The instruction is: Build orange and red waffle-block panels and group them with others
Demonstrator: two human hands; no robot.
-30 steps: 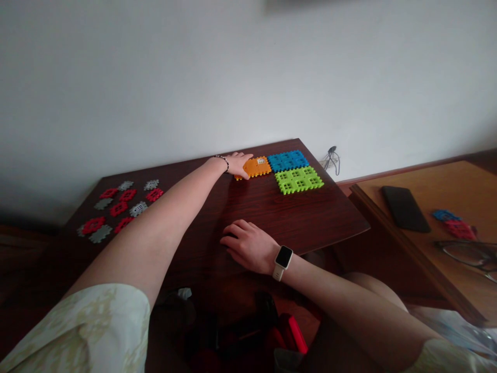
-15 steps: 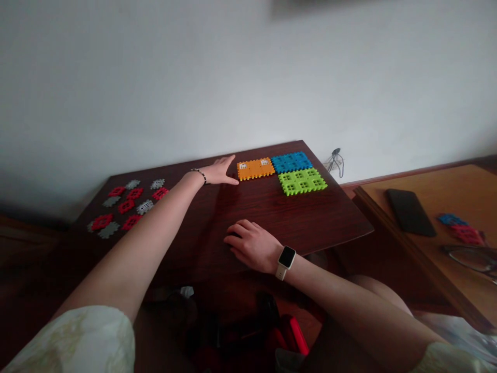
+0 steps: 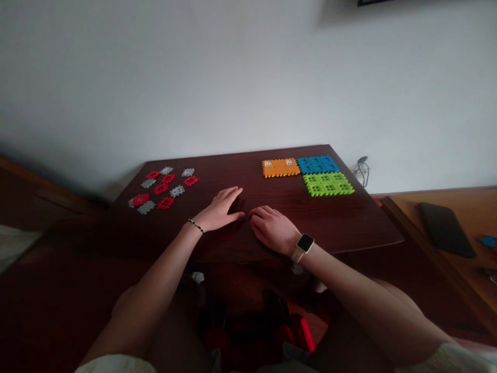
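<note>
My left hand, wearing a thin beaded bracelet, lies on the dark wooden table with its fingers apart and holds nothing. My right hand, with a white smartwatch on the wrist, rests just to its right, also empty. The two hands nearly touch. Beyond them, an orange waffle-block tile adjoins a blue tile, and a lime green tile lies in front of the blue one. Several small red pieces and grey pieces lie scattered to the left.
A white wall rises behind the table, with a dark cable hanging at the table's far corner. To the right, a lower wooden surface holds a black phone. Dark items and a red object lie below the table edge.
My left hand has drawn back from the orange tile toward my right hand. The tiles stay in place, and the whole view has shifted as my head turned left.
</note>
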